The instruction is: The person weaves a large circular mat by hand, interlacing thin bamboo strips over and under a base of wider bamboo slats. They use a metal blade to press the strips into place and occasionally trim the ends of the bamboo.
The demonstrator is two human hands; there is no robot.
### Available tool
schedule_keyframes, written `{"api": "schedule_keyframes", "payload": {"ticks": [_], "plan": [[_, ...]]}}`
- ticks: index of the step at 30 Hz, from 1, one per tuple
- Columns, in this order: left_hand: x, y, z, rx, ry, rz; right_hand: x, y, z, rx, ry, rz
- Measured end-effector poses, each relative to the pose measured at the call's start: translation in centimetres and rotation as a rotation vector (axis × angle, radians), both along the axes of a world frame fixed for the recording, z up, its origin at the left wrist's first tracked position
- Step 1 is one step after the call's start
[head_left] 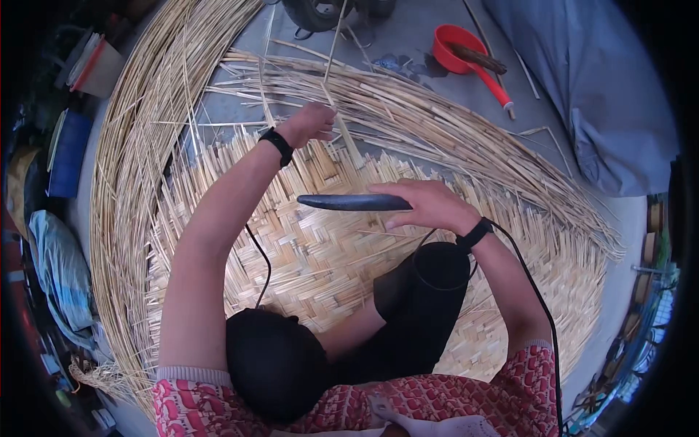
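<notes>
The right hand is closed around one end of a dark, curved tool, whose free end is pointed toward the person's left, below the left hand. The tool is held roughly level across the view, above the woven mat. The left hand is held farther forward, over the mat's unfinished edge, with its fingers curled beside a long, pale strip (whether the strip is actually pinched cannot be told, since the fingertips are partly hidden).

The mat is spread beneath and around both hands, and a zigzag weave is shown on it; its far edge, near the left hand, is fringed with loose strip ends. Just beyond the hands, a bundle of split stalks is laid slantwise, reaching well to the right of the right hand. To the left of the left hand, a longer sheaf of stalks is curved along the mat's side.

Ahead and to the right of both hands, a red dipper is set on the floor, with a brown, stick-like piece lying across it. Farther right, a grey cover is draped. Well left of the left hand, a blue container is seen.
</notes>
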State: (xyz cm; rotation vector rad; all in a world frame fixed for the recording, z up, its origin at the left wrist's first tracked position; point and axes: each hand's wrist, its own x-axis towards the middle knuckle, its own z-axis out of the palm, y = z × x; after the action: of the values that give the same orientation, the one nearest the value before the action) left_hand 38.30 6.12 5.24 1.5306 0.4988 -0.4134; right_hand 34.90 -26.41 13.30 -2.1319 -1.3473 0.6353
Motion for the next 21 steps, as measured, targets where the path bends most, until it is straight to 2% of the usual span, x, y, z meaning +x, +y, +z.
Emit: {"api": "schedule_keyframes", "payload": {"ticks": [1,2,3,4,6,7,12,13,15,16,17,18,19,20,21], "plan": [[0.8,-1.4,-1.8,-0.089,0.027,0.143,1.1,-1.0,-0.6,-0.003,0.005,0.003],[1.3,-2.4,-2.8,-0.176,0.057,0.286,2.1,-1.8,-1.3,-0.118,-0.041,-0.018],[1.5,-2.3,-3.6,-0.176,0.066,0.289,2.9,-2.3,-2.1,-0.232,-0.087,-0.038],[1.5,-2.0,-4.2,-0.218,0.039,0.289,3.7,-2.7,-3.3,-0.233,-0.079,-0.033],[1.4,-1.9,-4.3,-0.255,0.018,0.296,4.9,-2.3,-5.0,-0.159,-0.219,-0.114],[1.2,-1.8,-4.4,-0.230,-0.044,0.270,5.5,-2.1,-5.6,-0.239,-0.233,-0.135],[-0.3,-3.2,-4.2,-0.018,-0.182,0.190,7.2,-0.1,-9.7,-0.114,-0.158,-0.115],[-0.7,-3.9,-4.3,-0.118,-0.204,0.212,7.5,0.1,-10.3,-0.155,-0.144,-0.111],[-1.7,-4.5,-5.2,-0.155,-0.225,0.239,7.9,0.5,-11.4,-0.201,-0.134,-0.106],[-2.1,-5.0,-5.6,-0.193,-0.249,0.260,8.2,0.6,-11.9,-0.157,0.004,-0.126],[-2.5,-4.8,-5.9,-0.093,-0.214,0.179,8.4,0.5,-12.3,-0.113,0.135,-0.150],[-3.3,-5.9,-5.3,0.002,-0.185,0.138,8.6,0.4,-12.7,-0.116,0.106,-0.155],[-4.4,-7.2,-3.9,0.239,-0.277,-0.093,8.8,0.3,-13.0,-0.140,0.096,-0.145],[-5.5,-8.6,-1.8,0.205,-0.422,-0.166,8.8,0.6,-12.6,-0.155,0.092,-0.145],[-6.5,-9.7,0.5,0.157,-0.419,-0.198,8.5,0.8,-10.9,-0.275,0.188,-0.180]]}}
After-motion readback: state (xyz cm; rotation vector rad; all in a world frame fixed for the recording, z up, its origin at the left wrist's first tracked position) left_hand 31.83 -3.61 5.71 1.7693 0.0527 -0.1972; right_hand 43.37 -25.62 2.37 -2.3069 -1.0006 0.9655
